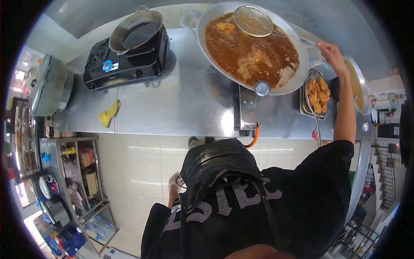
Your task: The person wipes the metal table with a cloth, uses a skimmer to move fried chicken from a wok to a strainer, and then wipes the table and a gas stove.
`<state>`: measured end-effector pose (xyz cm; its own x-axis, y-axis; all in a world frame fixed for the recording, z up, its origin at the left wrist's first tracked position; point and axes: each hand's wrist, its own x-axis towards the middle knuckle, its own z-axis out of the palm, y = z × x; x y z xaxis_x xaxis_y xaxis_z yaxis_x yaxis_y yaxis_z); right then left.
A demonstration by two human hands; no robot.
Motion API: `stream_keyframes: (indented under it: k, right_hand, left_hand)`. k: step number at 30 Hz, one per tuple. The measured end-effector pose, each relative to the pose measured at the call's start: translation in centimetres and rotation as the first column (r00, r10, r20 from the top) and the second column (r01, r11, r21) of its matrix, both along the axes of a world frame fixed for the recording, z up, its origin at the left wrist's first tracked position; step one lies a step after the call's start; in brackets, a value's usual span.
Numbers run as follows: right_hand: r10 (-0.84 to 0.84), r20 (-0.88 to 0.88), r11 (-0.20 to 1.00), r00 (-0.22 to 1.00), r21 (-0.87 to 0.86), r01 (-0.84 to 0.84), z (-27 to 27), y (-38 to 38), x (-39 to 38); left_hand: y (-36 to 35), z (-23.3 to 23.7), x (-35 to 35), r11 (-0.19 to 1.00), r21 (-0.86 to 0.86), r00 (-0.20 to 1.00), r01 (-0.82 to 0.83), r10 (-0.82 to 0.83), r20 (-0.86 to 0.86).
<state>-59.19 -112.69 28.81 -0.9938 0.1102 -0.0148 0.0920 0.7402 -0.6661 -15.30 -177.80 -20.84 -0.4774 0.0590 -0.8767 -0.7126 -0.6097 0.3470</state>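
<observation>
My right hand (pixel 331 56) is closed around the long wire handle of a round mesh skimmer (pixel 253 20). The skimmer's bowl is over the far side of a large wok (pixel 290 89) of bubbling brown oil (pixel 228 47). Pieces of battered food (pixel 258 56) float in the foaming oil. A round dial thermometer (pixel 262 88) sits at the wok's near rim. Down beside my body is my left hand (pixel 174 180), in a clear plastic glove; its fingers are partly hidden, and a thin dark loop shows next to it.
Fried chicken pieces (pixel 318 96) lie in a strainer over a metal container right of the wok. A smaller pan (pixel 116 41) stands on a black portable stove (pixel 125 73). A yellow cloth (pixel 109 114) lies on the steel counter (pixel 185 99). An orange gas hose (pixel 255 137) hangs at the front edge.
</observation>
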Motion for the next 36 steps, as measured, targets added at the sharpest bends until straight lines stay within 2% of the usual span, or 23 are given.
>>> stream_keyframes:
  k: [4,6,8,9,10,12,14,15,16,19,22,25,28,29,31,34,36]
  right_hand:
    - [-0.070,-0.143,0.984,0.987,0.155,0.092,0.5,0.2,2.3]
    - [-0.059,-0.216,0.919,0.975,0.369,0.138,0.3,1.4,3.6]
    - [-0.019,-0.271,0.791,0.962,0.584,0.181,0.1,1.8,4.7]
    - [0.008,-0.289,0.699,0.957,0.687,0.202,-0.3,1.6,5.5]
    - [0.038,-0.302,0.593,0.953,0.774,0.222,-0.6,1.0,6.3]
    - [0.018,-0.171,0.524,0.985,0.841,0.137,-1.7,-1.3,7.8]
    - [0.023,0.009,0.401,1.000,0.916,-0.018,-2.8,-4.2,8.3]
    - [0.048,0.051,0.404,0.998,0.913,-0.066,-3.1,-6.9,8.9]
    - [0.071,0.092,0.407,0.993,0.906,-0.113,-3.6,-9.2,9.1]
    - [0.213,-0.036,0.576,0.976,0.812,-0.096,-6.1,-12.1,8.3]
    - [0.184,0.009,0.796,0.983,0.586,-0.154,-4.7,-14.4,6.6]
    - [-0.006,0.192,0.945,0.981,0.323,-0.057,-5.3,-13.7,4.7]
    - [-0.032,0.147,0.997,0.989,0.071,0.021,-6.8,-14.2,3.7]
    - [-0.069,0.131,0.998,0.989,0.012,0.068,-7.2,-14.4,3.4]
    - [-0.147,0.099,0.981,0.984,-0.111,0.157,-8.0,-14.8,2.3]
    - [-0.137,0.033,0.976,0.990,-0.167,0.141,-8.5,-14.3,1.6]
    - [-0.172,0.057,0.971,0.983,-0.158,0.179,-7.9,-13.8,1.7]
  left_hand:
    - [-1.5,0.9,-2.3,0.988,-0.133,0.991,0.083,-0.068,0.113]
    - [-2.3,1.3,-3.7,0.971,-0.191,0.978,0.144,-0.111,0.177]
    - [-4.0,0.1,-4.9,0.955,-0.212,0.964,0.209,-0.165,0.207]
    - [-4.2,2.0,-5.5,0.940,-0.252,0.971,0.229,-0.202,0.128]
    - [-4.7,1.6,-6.0,0.941,-0.250,0.971,0.230,-0.205,0.124]
    - [-6.1,0.9,-7.1,0.942,-0.246,0.972,0.230,-0.206,0.116]
    - [-6.6,1.2,-8.2,0.942,-0.239,0.970,0.235,-0.211,0.120]
    - [-6.9,1.3,-8.5,0.946,-0.227,0.971,0.231,-0.211,0.111]
    - [-7.3,1.4,-8.6,0.949,-0.216,0.972,0.229,-0.211,0.103]
    - [-8.3,0.8,-8.9,0.958,-0.170,0.971,0.230,-0.214,0.109]
    - [-8.9,-0.1,-8.4,0.959,-0.184,0.976,0.214,-0.202,0.082]
    - [-9.7,-1.1,-6.1,0.969,-0.181,0.985,0.170,-0.172,0.004]
    - [-10.6,-0.9,-3.2,0.979,-0.141,0.973,0.145,-0.167,-0.162]
    - [-10.9,-0.9,-2.8,0.984,-0.112,0.973,0.139,-0.157,-0.168]
    - [-11.5,-0.7,-2.5,0.991,-0.048,0.986,0.127,-0.131,-0.100]
    - [-12.2,-0.4,-3.3,0.994,0.003,0.994,0.112,-0.112,0.004]
    - [-12.4,-0.4,-4.4,0.995,0.019,0.993,0.102,-0.103,0.058]
